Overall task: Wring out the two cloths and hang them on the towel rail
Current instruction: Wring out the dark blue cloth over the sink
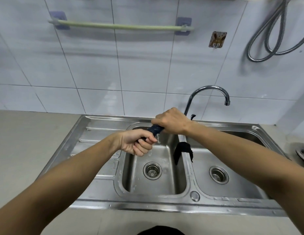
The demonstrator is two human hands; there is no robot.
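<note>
- Dark blue, twisted into a tight rope, the first cloth [155,129] sits between both hands above the left basin [153,180] of the steel sink [100,131]; only one view, the head camera, shows all of this.
- Left hand [136,143] has its fingers clenched round the near end of that cloth; right hand [171,121] grasps the far end, knuckles up.
- Water runs off the twist at the left fingers and down into the basin, so the step in hand looks to be the wringing of the first cloth.
- Second cloth [183,150], black or very dark, hangs draped over the divider [187,168] between the two basins, well apart from the hands and seemingly not yet wrung.
- Next move, as I judge it: finish the twist until the drip stops, shake the cloth open, then lift it up and left to the rail [120,26], which hangs bare on the wall.
- That reach is high and needs the cloth spread flat to drape evenly, or it may slip off.
- Surface: grey counter [29,146] around the sink, with a ribbed drainboard on the left.
- Room: white tiled wall [148,68], curved tap [209,92] behind the right hand, a hook [217,39] and a looped metal hose [273,31] at upper right.
</note>
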